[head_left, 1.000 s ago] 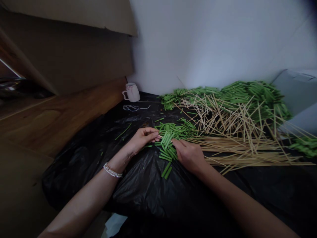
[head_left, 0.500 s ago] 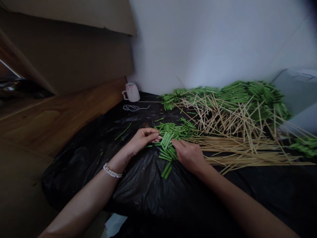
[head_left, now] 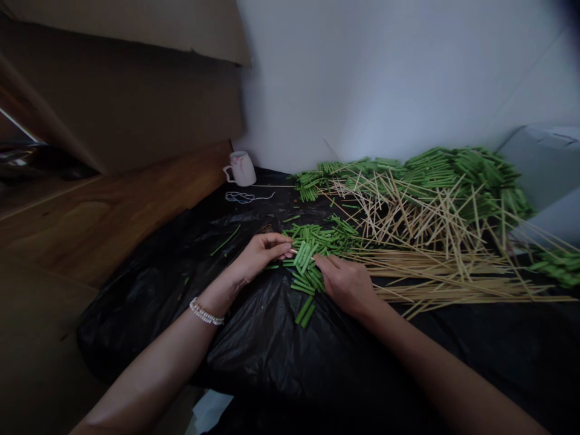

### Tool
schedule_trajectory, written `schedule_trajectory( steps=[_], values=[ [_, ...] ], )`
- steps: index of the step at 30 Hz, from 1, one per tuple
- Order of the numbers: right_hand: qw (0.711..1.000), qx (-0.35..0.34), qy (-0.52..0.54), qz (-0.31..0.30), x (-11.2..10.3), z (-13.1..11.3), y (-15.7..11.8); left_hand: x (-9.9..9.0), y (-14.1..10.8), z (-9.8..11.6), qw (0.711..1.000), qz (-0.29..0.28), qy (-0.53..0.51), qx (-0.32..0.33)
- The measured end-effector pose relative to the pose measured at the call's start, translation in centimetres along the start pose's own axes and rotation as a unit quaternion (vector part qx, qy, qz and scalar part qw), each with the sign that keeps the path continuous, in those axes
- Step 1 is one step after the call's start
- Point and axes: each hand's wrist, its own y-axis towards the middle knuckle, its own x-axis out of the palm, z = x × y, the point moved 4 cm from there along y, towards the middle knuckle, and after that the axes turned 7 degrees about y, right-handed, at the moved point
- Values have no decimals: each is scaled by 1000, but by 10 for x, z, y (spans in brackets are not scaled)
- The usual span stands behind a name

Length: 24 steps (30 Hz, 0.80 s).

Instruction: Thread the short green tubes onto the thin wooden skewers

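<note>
My left hand (head_left: 268,251) is closed, thumb and forefinger pinching one end of a bamboo skewer (head_left: 294,251). Several short cut green stalks (head_left: 304,256) sit threaded side by side across that skewer, between my two hands. On the other side my right hand (head_left: 344,281) is closed round the skewer, its fingertips close to the threaded row and partly hidden. A heap of loose green stalk pieces (head_left: 321,238) lies right behind and under the skewer, with two separate pieces (head_left: 305,312) nearer to me.
Black plastic sheeting (head_left: 267,344) covers the work surface. Loose bamboo skewers (head_left: 439,275) lie to the right, with a jumbled pile of skewers (head_left: 408,211) behind. Filled green skewers (head_left: 453,172) are stacked along the wall. A mug (head_left: 241,169) and pale string (head_left: 242,197) lie at the back left.
Almost nothing differs. Both hands stay in place on the skewer, with at most a very slight shift to the right.
</note>
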Motion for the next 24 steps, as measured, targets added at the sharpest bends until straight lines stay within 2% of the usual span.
schedule_trajectory(
  steps=[7, 24],
  values=[
    [999, 9, -9, 42, -5, 4, 2, -4, 1, -1, 994, 11, -105, -18],
    [997, -9, -2, 74, -5, 3, 0, -3, 1, -1, 993, 14, -115, -23]
  ],
)
